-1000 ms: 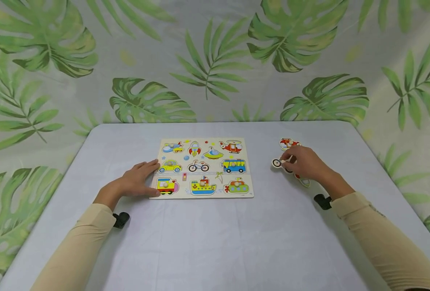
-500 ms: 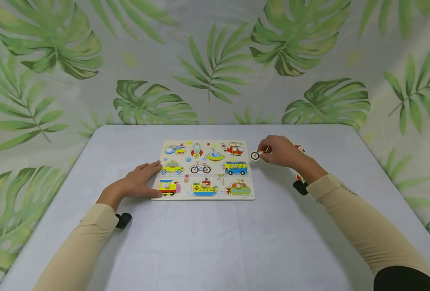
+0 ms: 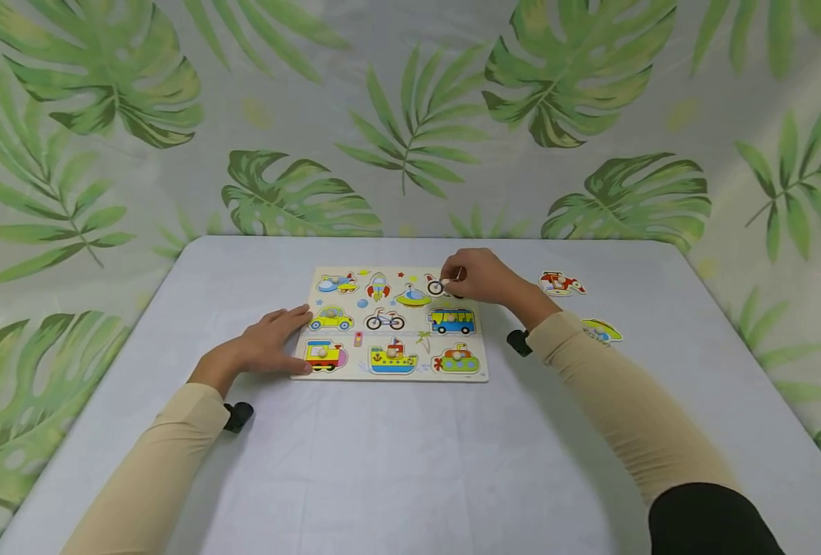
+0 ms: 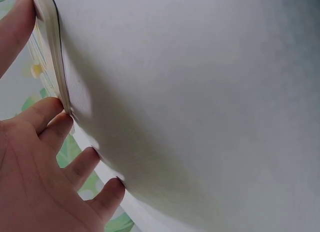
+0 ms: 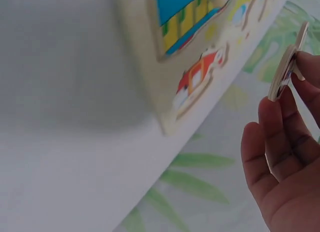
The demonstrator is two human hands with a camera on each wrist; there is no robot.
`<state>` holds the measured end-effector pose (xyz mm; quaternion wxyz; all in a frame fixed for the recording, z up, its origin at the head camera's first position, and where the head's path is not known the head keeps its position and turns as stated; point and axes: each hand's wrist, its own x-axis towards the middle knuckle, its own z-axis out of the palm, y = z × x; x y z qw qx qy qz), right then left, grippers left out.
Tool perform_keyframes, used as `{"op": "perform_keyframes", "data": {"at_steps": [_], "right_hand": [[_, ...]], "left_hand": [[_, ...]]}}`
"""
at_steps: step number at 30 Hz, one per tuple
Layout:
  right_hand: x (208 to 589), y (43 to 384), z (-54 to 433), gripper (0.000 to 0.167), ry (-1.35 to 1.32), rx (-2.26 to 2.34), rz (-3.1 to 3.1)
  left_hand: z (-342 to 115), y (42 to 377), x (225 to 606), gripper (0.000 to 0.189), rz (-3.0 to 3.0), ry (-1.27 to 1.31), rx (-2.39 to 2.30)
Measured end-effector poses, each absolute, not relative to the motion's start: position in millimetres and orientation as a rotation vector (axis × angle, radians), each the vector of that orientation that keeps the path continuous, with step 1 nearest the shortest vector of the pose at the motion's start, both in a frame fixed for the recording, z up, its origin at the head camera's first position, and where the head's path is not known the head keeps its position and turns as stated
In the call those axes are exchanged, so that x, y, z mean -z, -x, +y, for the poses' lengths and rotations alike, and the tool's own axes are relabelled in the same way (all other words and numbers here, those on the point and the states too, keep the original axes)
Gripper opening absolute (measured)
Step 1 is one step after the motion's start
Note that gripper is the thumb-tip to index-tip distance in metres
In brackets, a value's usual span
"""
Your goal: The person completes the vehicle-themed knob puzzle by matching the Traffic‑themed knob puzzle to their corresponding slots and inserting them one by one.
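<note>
Above the far right corner of the puzzle board (image 3: 378, 338): one bicycle piece (image 3: 435, 287), pinched by the right hand (image 3: 481, 276); judged light and stiff, best held by its rim. Board's left edge touched by the left hand (image 3: 266, 344), fingers unclenched; open tablecloth (image 3: 382, 462) found on the board's near side.

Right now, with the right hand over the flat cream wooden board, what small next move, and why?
Probably carry the small black-wheeled wooden bicycle piece left and nearer the person: the right hand pinches it over the board at its far right corner, while the matching printed bicycle picture, showing no knob, lies mid-board.
</note>
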<state>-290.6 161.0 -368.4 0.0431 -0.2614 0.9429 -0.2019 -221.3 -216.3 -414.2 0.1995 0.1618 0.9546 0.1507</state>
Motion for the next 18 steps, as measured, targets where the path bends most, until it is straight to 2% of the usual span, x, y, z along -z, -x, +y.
{"op": "perform_keyframes", "data": {"at_steps": [9,18], "right_hand": [[383.5,294.6,106.0,0.015,0.901,0.643,2.781],[390.8,295.2,79.0,0.015,0.89,0.652,2.73]], "left_hand": [[-214.7,221.9,413.8,0.097,2.663,-0.436,-0.423],[-215.2,222.9,414.1,0.097,2.678,-0.458,-0.408]]}}
